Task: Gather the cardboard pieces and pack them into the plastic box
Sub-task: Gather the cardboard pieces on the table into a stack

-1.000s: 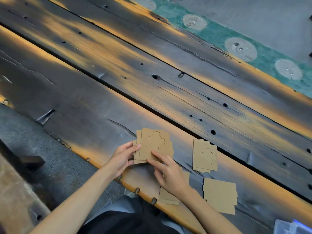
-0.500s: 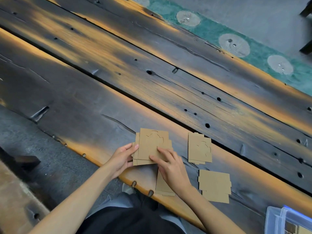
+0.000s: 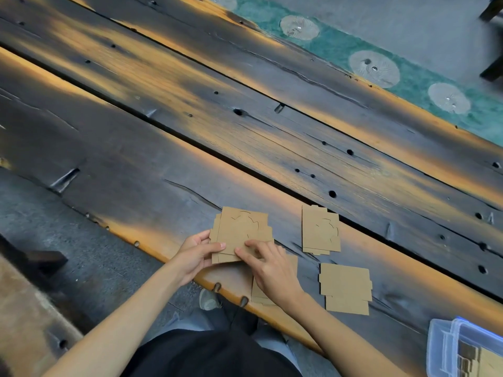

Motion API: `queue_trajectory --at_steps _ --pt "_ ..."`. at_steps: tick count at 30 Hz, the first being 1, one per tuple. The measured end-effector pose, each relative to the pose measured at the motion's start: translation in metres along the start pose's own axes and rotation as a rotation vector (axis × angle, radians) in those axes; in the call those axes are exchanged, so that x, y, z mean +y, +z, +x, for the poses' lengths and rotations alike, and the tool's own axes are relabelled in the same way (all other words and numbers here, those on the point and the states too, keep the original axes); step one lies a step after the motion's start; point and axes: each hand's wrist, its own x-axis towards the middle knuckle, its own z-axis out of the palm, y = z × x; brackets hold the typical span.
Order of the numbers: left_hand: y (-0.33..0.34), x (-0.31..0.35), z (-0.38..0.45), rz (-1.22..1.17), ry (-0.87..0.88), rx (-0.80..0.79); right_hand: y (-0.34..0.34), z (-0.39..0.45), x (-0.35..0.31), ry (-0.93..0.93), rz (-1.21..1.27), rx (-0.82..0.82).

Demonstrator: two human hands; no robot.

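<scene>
text: none legible | labels: none | brands: none | numbers: none

I see both hands, left hand (image 3: 194, 258) and right hand (image 3: 268, 270), pinching a cardboard stack (image 3: 242, 232) on the counter (image 3: 136, 172); plastic box (image 3: 446, 346) sits at four o'clock.

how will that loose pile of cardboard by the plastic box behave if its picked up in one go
The pile near the plastic box, the cardboard pile, looks like thin flat sheets, so probably light and fairly stiff. Its pieces already sit offset from each other, so they would likely slide apart unless pinched together. Lying flush on the wooden table, an edge may need lifting first.
</scene>
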Motion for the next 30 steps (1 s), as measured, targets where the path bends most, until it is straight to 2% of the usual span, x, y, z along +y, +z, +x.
queue_trajectory --at_steps 5,8,11,16,23,25,28,30 --pt "-0.007 0.003 -0.001 0.014 0.027 0.098 -0.002 -0.022 0.021 0.223 0.121 -0.001" --pt "-0.015 0.004 -0.003 0.014 0.036 0.129 0.0 -0.033 0.039 0.406 0.079 -0.239" --pt "-0.023 0.001 -0.004 0.016 0.04 0.14 0.006 -0.037 0.052 0.494 0.061 -0.492" --pt "-0.031 -0.007 -0.009 0.037 0.027 0.162 0.019 -0.04 0.056 0.623 -0.001 -0.599" --pt "-0.039 -0.018 -0.019 0.017 0.026 0.187 0.022 -0.043 0.054 0.736 -0.064 -0.523" --pt "-0.04 -0.021 -0.021 0.004 0.027 0.191 0.02 -0.044 0.058 0.793 0.071 -0.458" --pt "-0.041 -0.023 -0.023 -0.005 0.03 0.197 0.014 -0.048 0.066 0.842 0.394 -0.315" --pt "-0.041 -0.025 -0.024 -0.009 0.03 0.185 0.007 -0.05 0.069 0.94 0.625 -0.209"
